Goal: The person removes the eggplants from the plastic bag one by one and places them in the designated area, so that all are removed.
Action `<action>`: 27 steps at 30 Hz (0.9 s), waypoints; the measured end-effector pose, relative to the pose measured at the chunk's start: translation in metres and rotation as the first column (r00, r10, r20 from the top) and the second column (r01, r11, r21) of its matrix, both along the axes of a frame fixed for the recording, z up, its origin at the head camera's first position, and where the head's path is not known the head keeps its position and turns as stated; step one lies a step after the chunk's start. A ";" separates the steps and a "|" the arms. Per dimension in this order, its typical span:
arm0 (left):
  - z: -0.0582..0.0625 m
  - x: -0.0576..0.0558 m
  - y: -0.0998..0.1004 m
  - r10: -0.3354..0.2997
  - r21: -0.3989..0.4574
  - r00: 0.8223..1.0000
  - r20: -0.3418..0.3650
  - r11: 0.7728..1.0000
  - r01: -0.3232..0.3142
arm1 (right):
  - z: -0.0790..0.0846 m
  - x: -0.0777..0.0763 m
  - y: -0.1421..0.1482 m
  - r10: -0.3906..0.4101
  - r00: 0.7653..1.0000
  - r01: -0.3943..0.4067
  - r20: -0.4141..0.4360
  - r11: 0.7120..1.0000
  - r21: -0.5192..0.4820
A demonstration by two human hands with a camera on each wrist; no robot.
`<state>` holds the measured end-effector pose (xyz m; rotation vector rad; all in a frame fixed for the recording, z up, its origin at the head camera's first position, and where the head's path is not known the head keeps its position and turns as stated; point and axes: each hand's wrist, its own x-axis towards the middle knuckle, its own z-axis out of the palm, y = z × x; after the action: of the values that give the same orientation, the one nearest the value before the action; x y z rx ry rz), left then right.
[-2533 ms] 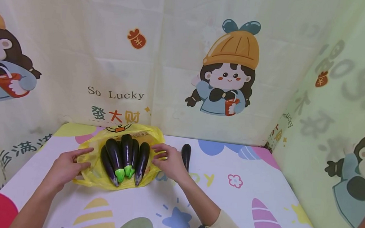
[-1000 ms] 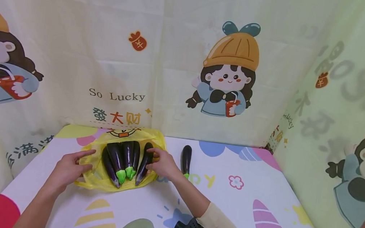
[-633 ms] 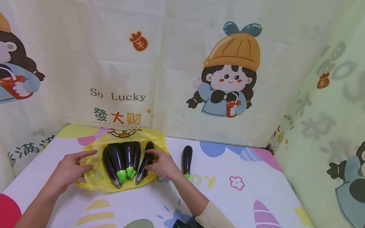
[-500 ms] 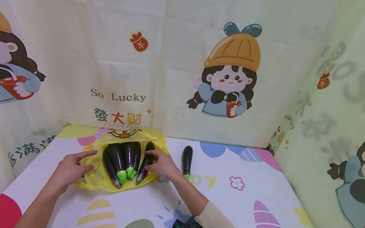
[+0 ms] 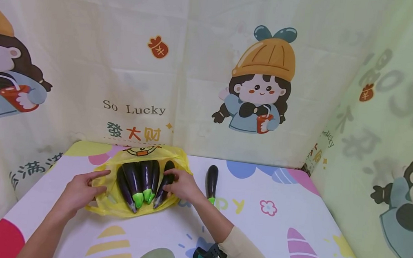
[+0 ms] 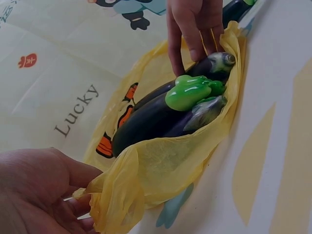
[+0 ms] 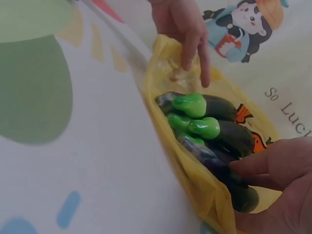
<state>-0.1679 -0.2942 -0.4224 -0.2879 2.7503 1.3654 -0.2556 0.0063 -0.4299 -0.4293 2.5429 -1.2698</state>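
A yellow plastic bag (image 5: 111, 207) lies with its mouth toward me, several dark purple eggplants (image 5: 130, 179) side by side in it. Some have green caps turned to the front. My right hand (image 5: 184, 185) reaches in at the bag's right side and holds the rightmost eggplant (image 5: 165, 182) between thumb and fingers; this one leans a little apart from the others. At the left side, my left hand (image 5: 82, 190) holds the bag's edge, index finger stretched along it. The left wrist view shows the gathered yellow plastic (image 6: 117, 195) at my left fingers.
One more eggplant (image 5: 211, 182) lies on the table, right of the bag and behind my right forearm. The patterned tablecloth (image 5: 249, 235) covers the tabletop. Printed cloth walls (image 5: 203, 83) enclose the back and sides. A dark wrist device (image 5: 208, 254) sits by my right sleeve.
My right hand has gone from the bag's right edge leftward onto the rightmost eggplant, whose upper end has shifted right. My left hand stays at the bag; over the last half second almost nothing moves.
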 end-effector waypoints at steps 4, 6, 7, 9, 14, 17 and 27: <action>-0.001 0.000 0.000 0.000 0.002 1.000 -0.005 1.000 0.000 | -0.001 0.000 -0.002 -0.030 0.999 0.031 0.011 0.999 -0.031; -0.001 0.000 -0.001 0.000 0.000 1.000 -0.007 1.000 0.000 | -0.002 -0.001 -0.003 -0.034 0.999 0.034 0.017 0.998 -0.049; -0.001 0.000 -0.001 0.001 -0.001 1.000 -0.009 1.000 -0.001 | -0.003 -0.001 -0.004 -0.034 0.999 0.035 0.020 0.998 -0.058; -0.001 0.000 -0.001 0.001 -0.003 1.000 -0.013 1.000 -0.001 | -0.003 -0.001 -0.005 -0.036 0.999 0.038 0.026 0.997 -0.073; 0.000 0.001 0.000 0.004 0.000 1.000 -0.025 1.000 -0.004 | -0.003 -0.001 -0.007 -0.053 0.997 0.057 0.049 0.993 -0.100; 0.002 0.001 0.001 0.006 0.007 1.000 -0.025 1.000 -0.006 | -0.002 -0.001 -0.008 -0.069 0.996 0.074 0.054 0.993 -0.096; 0.002 0.001 0.000 0.009 0.022 1.000 -0.008 1.000 -0.009 | -0.002 -0.001 -0.011 -0.093 0.994 0.099 0.060 0.989 -0.105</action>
<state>-0.1673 -0.2937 -0.4203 -0.2947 2.7418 1.4005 -0.2562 -0.0047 -0.4323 -0.2923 2.4839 -1.4385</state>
